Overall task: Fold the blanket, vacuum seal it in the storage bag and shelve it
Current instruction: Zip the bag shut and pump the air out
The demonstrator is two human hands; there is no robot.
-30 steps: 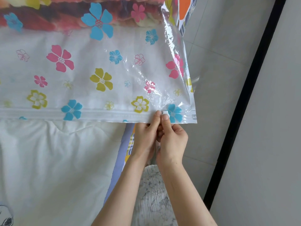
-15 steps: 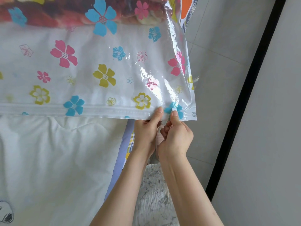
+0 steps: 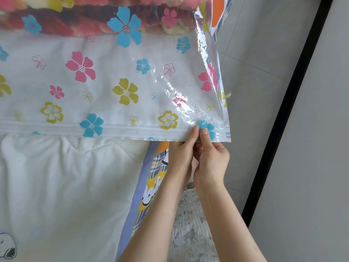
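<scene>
- Right now I see both hands bunched together at the near right corner of the storage bag (image 3: 132, 87), side by side and touching.
- My left hand (image 3: 181, 157) pinches the bag's near edge with the thumb on top; my right hand (image 3: 211, 161) pinches the same edge just beside it, thumb pressed on a blue flower print. Both are clamped on the plastic, neither is free.
- The bag lies on the bed (image 3: 66, 186), straight ahead of the hands and stretching away to my left. Its right edge hangs past the bed's side, over the floor (image 3: 264, 72).
- The blanket (image 3: 75, 17) sits inside the bag at the far end, well away from the hands, showing red and pink through the clear film.
- Here's the relation that counts: the zip strip (image 3: 75, 129) runs along the near edge, long axis left to right across my view, and my hands are at its right end. Nearly all of the strip lies to the left.
- So I judge the seal has to be pressed leftward along that line, and the left hand is the nearer one to lead.
- Whether the strip under my fingers is closed or open, I can't tell from this view.
- I'd watch the wrinkled film near the corner; a crease caught in the strip could leave a leak.
</scene>
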